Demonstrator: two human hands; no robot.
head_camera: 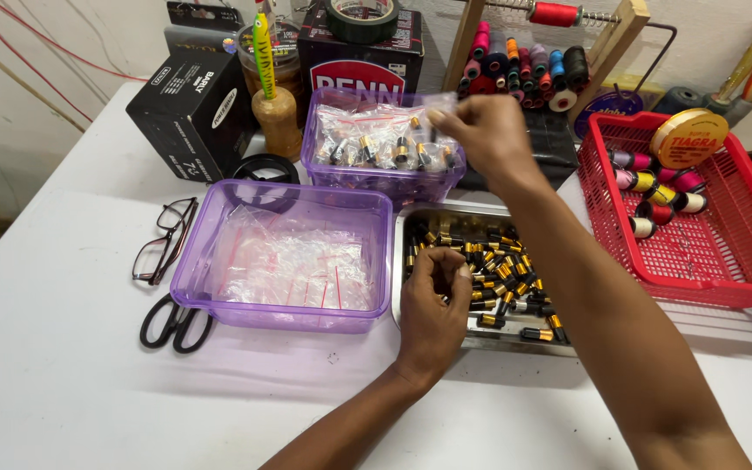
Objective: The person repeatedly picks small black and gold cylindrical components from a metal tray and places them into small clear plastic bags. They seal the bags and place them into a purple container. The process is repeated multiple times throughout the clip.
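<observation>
Pinched a small bag point(435, 105) with right hand point(489, 130) above far tub point(324, 165), left hand point(435, 300) curled over black-gold parts point(502, 265) in tray point(400, 228) just before that tub.

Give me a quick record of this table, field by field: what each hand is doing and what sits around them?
Left hand: fingers pinched over the metal tray of small black-and-gold parts
Right hand: holds a small clear bag above the far purple tub of filled bags
Near purple tub: empty clear bags
Right side: red basket with thread spools
Left side: glasses, scissors
</observation>
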